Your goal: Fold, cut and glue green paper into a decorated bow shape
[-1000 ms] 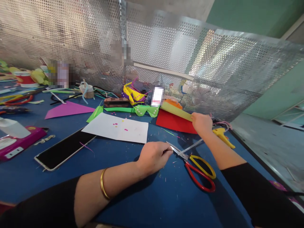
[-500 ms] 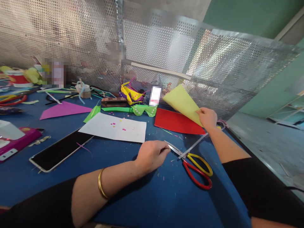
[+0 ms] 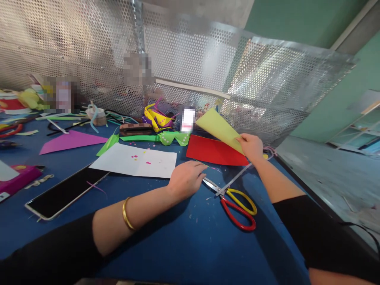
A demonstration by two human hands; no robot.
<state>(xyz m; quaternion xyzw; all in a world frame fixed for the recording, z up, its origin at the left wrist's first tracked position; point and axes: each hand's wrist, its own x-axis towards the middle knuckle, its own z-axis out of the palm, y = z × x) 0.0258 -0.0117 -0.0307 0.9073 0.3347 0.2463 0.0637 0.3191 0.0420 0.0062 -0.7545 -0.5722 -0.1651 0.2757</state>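
My right hand (image 3: 252,148) pinches the near corner of a yellow-green sheet of paper (image 3: 219,127), tilted up over a red sheet (image 3: 210,152). My left hand (image 3: 187,179) holds nothing; its fingers reach out above the blue table, between a white sheet (image 3: 130,160) with small confetti bits on it and the scissors (image 3: 239,209). These scissors have one yellow and one red handle, and their blade tips point toward my left hand. A thin pale strip (image 3: 236,179) lies across the scissors near the pivot.
A phone (image 3: 65,190) lies partly under the white sheet. Purple paper (image 3: 74,141), green paper glasses (image 3: 173,138), a brown case (image 3: 135,129) and a yellow paper craft (image 3: 158,118) stand behind. Perforated metal mesh (image 3: 184,59) closes the back. The table's right edge drops to the floor.
My left hand has gone from a closed curl to stretched-out fingers and moved slightly farther forward. The right hand still holds the yellow-green paper. The whole view has shifted slightly.
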